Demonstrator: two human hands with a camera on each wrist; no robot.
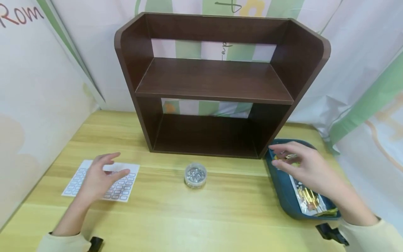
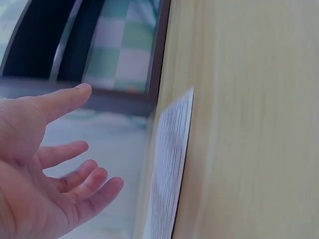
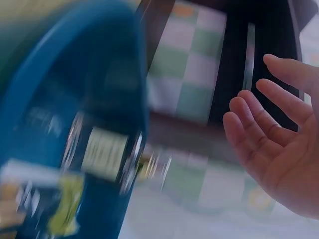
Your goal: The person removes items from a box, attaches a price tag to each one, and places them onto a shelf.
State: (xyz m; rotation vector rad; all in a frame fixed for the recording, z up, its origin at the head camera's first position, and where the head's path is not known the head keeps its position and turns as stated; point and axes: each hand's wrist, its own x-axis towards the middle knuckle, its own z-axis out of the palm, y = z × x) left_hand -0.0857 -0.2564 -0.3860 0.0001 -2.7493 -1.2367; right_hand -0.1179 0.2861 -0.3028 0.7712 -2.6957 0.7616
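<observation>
My left hand [image 1: 99,176] hovers over a white sheet of printed labels [image 1: 121,187], thumb and fingers spread apart with nothing between them. In the left wrist view the sheet [image 2: 169,169] lies flat on the table beyond the fingertips. On the right, my right hand [image 1: 300,164] is held above a dark blue basket [image 1: 281,190], its fingers loosely bent and holding nothing. Inside the basket are shiny packets [image 1: 306,197], partly hidden by the hand and forearm. A small round clear tub [image 1: 195,175] with silvery contents stands between the hands.
A dark brown two-tier shelf [image 1: 214,78] stands at the back of the wooden table [image 1: 201,224]. Its lower right corner is close to the basket. Printed cloth [image 1: 41,87] hangs around the left, back and right sides.
</observation>
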